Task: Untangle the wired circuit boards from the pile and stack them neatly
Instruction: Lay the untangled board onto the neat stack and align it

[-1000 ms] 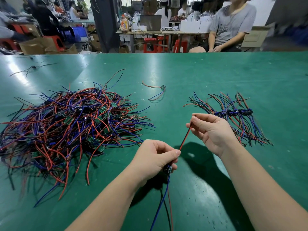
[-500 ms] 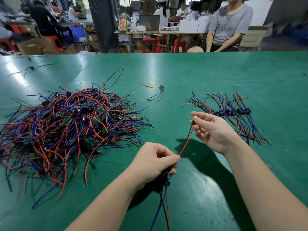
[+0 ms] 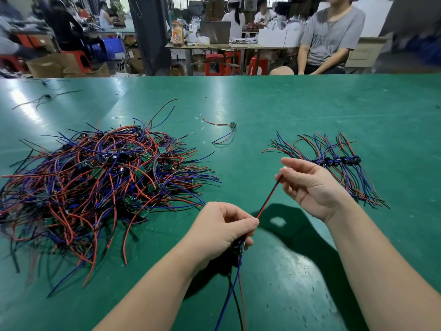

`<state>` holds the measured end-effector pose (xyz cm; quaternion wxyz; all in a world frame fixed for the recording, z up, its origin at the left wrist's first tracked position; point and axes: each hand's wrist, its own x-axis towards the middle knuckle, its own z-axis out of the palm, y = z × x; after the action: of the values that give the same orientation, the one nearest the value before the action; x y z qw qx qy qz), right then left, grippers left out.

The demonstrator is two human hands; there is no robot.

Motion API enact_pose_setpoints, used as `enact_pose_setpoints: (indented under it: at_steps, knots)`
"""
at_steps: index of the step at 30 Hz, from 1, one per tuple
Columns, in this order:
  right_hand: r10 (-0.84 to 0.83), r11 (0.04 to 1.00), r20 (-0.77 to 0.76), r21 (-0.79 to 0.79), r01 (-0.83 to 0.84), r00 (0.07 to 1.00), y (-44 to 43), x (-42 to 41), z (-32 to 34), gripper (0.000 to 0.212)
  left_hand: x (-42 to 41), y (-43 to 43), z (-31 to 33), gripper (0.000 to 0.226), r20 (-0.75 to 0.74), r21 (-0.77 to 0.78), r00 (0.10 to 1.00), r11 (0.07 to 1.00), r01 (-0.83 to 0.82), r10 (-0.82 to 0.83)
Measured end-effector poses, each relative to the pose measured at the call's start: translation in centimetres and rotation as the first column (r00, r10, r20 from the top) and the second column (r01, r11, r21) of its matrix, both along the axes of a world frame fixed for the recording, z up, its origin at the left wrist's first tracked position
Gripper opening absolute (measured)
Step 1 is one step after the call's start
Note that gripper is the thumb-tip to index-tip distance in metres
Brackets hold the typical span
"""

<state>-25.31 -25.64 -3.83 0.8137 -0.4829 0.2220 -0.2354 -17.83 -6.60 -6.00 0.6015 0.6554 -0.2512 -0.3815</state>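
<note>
A big tangled pile [image 3: 100, 180] of red, blue and black wires with small green circuit boards lies on the left of the green table [image 3: 286, 111]. On the right lies a neat stack [image 3: 338, 163] of sorted boards with wires fanned out. My left hand [image 3: 222, 230] grips one small board [image 3: 239, 247]; its blue, black and red wires hang down toward me. From that board a red and black wire pair [image 3: 268, 199] runs up to my right hand [image 3: 310, 187], which pinches its far end between thumb and fingers.
A single loose board [image 3: 232, 125] with red and blue wires lies at mid-table beyond my hands. A stray black wire [image 3: 45, 97] lies far left. Beyond the table's far edge, people sit at other benches with red stools and cardboard boxes.
My right hand has slid a little farther up and right along the red and black wire, drawing it straighter. My left hand keeps hold of the board.
</note>
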Motion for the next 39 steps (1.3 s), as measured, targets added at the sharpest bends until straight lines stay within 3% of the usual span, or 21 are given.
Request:
enact_pose_setpoints:
  at_steps: [3,7,10,13,16,18,21,23,25,29,35,39]
  knots:
    - [-0.029,0.998,0.042,-0.047,0.031,0.999,0.5,0.2,-0.2,0.020,0.0,0.0,0.0,0.015,-0.010,-0.017,1.000,1.000,0.004,-0.004]
    - [-0.156,0.947,0.026,-0.279,0.157,0.987,1.4,0.5,-0.2,0.022,0.1,-0.1,0.0,0.015,-0.008,-0.035,1.000,0.999,-0.004,0.004]
    - [-0.163,0.923,0.046,-0.345,0.169,0.986,1.7,0.6,-0.4,0.022,0.1,-0.1,0.0,0.015,-0.016,-0.049,1.000,0.999,-0.008,0.007]
    - [-0.135,0.961,0.079,-0.233,0.150,0.988,1.6,0.6,-0.2,0.020,0.1,-0.1,0.1,0.014,-0.005,-0.059,1.000,0.998,-0.024,0.023]
    - [-0.151,0.989,0.072,0.020,0.150,0.986,1.2,0.9,-0.1,0.013,0.2,-0.2,0.2,0.013,-0.004,-0.110,0.997,0.991,-0.075,0.075]
    - [-0.073,0.988,-0.030,0.136,0.076,0.997,1.1,0.9,-0.3,0.015,0.3,-0.3,0.3,0.013,-0.035,-0.161,0.990,0.977,-0.138,0.134]
    - [0.274,0.962,-0.215,0.045,-0.270,0.938,1.5,0.3,-0.5,0.023,0.6,-0.4,0.2,0.013,-0.066,-0.202,0.978,0.957,-0.208,0.199]
    - [0.457,0.884,-0.211,-0.005,-0.468,0.864,2.5,0.1,-0.7,0.027,0.7,-0.3,0.2,0.013,-0.071,-0.205,0.978,0.956,-0.208,0.198]
    - [0.493,0.857,-0.192,-0.057,-0.512,0.848,3.5,0.4,-0.9,0.024,0.6,-0.3,0.1,0.014,-0.081,-0.196,0.982,0.964,-0.182,0.169]
    - [0.374,0.915,-0.140,-0.105,-0.389,0.917,4.0,1.1,-1.3,0.014,0.6,-0.3,0.2,0.015,-0.096,-0.184,0.986,0.971,-0.152,0.136]
    - [0.150,0.987,0.025,0.057,-0.151,0.988,2.5,1.1,-0.4,0.007,0.0,-0.4,-0.1,0.016,-0.057,-0.086,0.997,0.995,-0.050,0.045]
    - [0.038,0.992,0.066,0.115,-0.045,0.997,1.8,0.9,0.1,0.015,-0.2,-0.5,-0.3,0.015,-0.036,-0.047,0.999,0.999,-0.020,0.018]
